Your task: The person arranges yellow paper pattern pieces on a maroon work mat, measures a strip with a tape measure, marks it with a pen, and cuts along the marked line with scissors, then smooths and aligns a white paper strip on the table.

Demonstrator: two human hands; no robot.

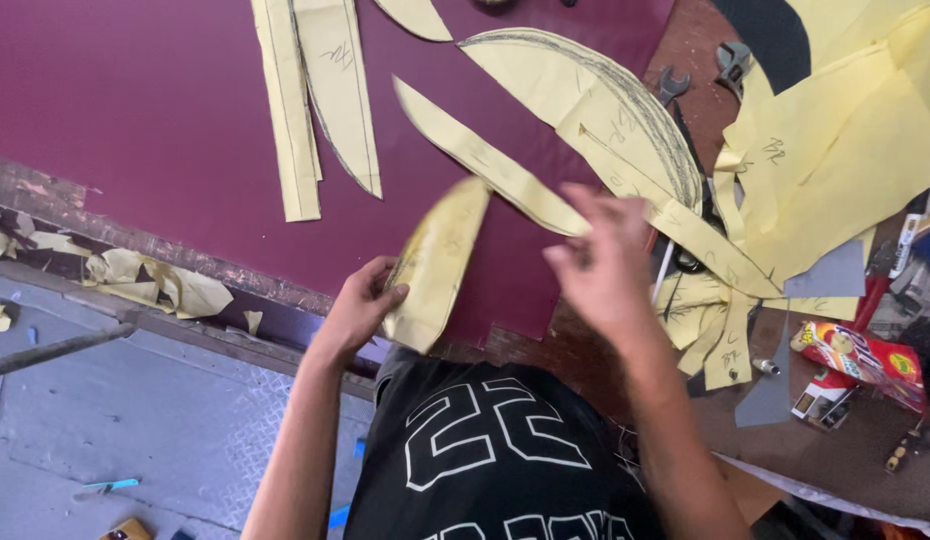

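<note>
1. Because both hands are blurred by motion, finger detail is hard to read; the marks pencilled on the yellow paper patterns are too small and smeared to make out; the top edge of the view cuts off the long strips [315,100] and the upper pieces, and the right edge cuts off the heap of yellow sheets [845,150].
2. The left hand [363,305] is closed on a curved yellow pattern piece [440,262], thumb on its lower left edge, fingers hidden behind the paper; the piece stands tilted, its lower end at the near edge of the maroon sheet [135,110], its upper tip reaching toward the right hand.
3. The right hand [600,255] hovers with fingers loosely spread and curled downward, just over the lower end of a long narrow yellow strip [485,160]; whether it pinches that strip or only touches it, I cannot tell.
4. Both forearms rise from the bottom of the view, either side of a black shirt [495,450], and angle inward over the desk [685,40]; the left wrist bends back, the right wrist drops forward.
5. Dark-handled scissors [690,262] lie partly hidden under paper just beside the right hand.
</note>
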